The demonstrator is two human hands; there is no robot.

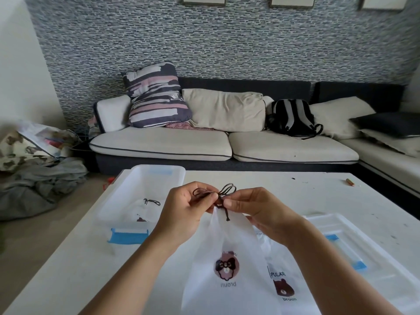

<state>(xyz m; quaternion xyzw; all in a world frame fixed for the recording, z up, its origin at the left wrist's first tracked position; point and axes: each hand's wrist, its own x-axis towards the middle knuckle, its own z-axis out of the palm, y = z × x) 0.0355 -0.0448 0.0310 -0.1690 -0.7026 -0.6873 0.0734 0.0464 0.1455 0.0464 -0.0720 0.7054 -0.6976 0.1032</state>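
Note:
A white drawstring bag (pixel 227 251) with a printed bear face hangs over the table, its neck gathered. A dark brown cord (pixel 227 189) at the neck is looped into a bow. My left hand (pixel 188 208) pinches one loop of the cord from the left. My right hand (pixel 256 210) pinches the cord at the knot from the right. One cord end dangles down in front of the bag. A second white bag (pixel 284 285) with a brown bear print lies flat under the held one.
A clear plastic bin (pixel 141 196) with blue tape stands at the left on the white table (pixel 295 194), holding another tied bag. The bin's lid (pixel 354 246) lies at the right. An orange crayon (pixel 350 182) rests near the far right edge. A sofa stands beyond.

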